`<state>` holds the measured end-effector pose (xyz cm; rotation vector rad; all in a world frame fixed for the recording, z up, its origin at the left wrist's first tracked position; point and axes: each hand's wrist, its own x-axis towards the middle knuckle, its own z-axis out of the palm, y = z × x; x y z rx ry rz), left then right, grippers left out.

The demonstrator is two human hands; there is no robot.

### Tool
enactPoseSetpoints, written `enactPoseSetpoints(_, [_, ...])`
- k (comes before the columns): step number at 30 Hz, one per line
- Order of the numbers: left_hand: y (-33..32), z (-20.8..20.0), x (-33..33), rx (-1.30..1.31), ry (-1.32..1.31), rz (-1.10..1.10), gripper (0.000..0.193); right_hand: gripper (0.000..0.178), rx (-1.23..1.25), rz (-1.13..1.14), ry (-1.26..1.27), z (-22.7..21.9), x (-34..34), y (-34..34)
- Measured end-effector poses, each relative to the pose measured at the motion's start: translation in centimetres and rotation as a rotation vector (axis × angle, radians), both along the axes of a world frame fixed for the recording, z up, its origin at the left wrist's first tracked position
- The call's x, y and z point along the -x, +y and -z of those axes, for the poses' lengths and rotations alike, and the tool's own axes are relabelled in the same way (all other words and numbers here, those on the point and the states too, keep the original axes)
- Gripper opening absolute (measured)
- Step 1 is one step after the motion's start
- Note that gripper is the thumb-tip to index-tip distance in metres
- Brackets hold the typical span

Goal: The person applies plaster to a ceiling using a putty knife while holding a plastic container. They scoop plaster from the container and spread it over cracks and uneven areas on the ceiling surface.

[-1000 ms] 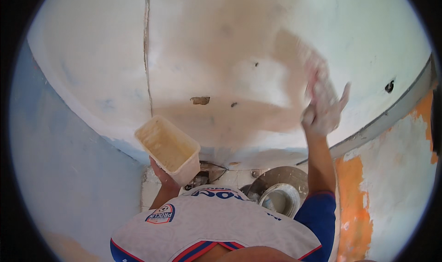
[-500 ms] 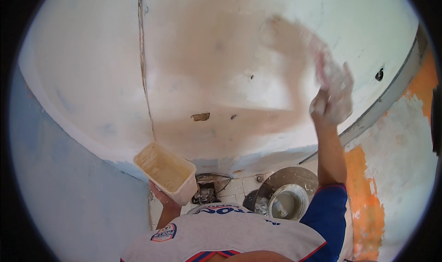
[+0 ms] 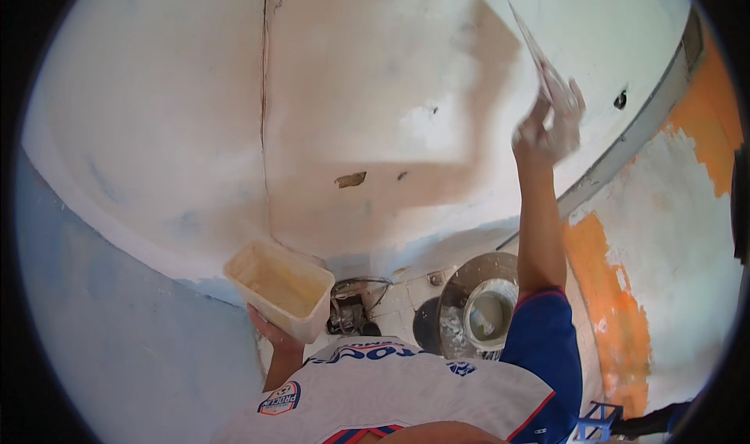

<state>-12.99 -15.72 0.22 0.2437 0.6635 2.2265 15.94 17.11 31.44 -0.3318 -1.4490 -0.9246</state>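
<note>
Right hand (image 3: 553,128) is gripping thin blade (image 3: 530,40) by near end, likely light, springy; left hand (image 3: 275,331) is clasping tub (image 3: 311,324), lower side, probably flexible.

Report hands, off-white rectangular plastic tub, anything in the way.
Left hand holding tub, opening upward. Right hand raised, holding thin, flat, pale tool; contact with patchy white wall unclear. Soft brown shadow across wall.

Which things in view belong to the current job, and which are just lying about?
In the job, judging by the hands:
- cream tub, in left hand
- thin flat tool, in right hand
- pale wall in front, probably

Lying about, untouched:
- grey basin and whitish bucket inside it, possibly related
- dark clutter on floor
- blue frame, lower right
</note>
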Motion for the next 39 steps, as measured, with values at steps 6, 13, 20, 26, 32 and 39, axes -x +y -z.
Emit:
enactPoseSetpoints(6, [-1.4, 2.3, 1.8, -0.04, -0.17, -0.049, 0.069, 0.053, 0.313, 0.098, -0.204, 10.7, 2.7, 0.1])
enactPoseSetpoints(13, [-7.4, 5.4, 6.3, -0.211, 0.177, 0.096, 0.072, 0.028, 0.244, 0.068, 0.16, 5.9, 2.6, -3.9])
enactPoseSetpoints(20, [-7.9, 3.8, 6.6, 0.027, 0.131, 0.051, 0.074, 0.056, 0.341, 0.165, -0.095, 8.6, 4.4, -0.1])
enactPoseSetpoints(26, [-5.4, 3.6, 5.5, -0.107, 0.191, 0.138, 0.072, 0.042, 0.509, -0.03, -0.001, 19.1, 4.3, -6.5])
enactPoseSetpoints(32, [-2.5, 2.0, 4.3, -0.072, -0.038, 0.244, 0.071, 0.041, 0.241, -0.002, 0.212, 3.5, 2.8, -4.4])
enactPoseSetpoints(39, [2.2, 1.0, 2.2, -0.153, 0.048, 0.246, 0.069, 0.053, 0.337, 0.167, -0.181, 6.8, 4.0, -0.4])
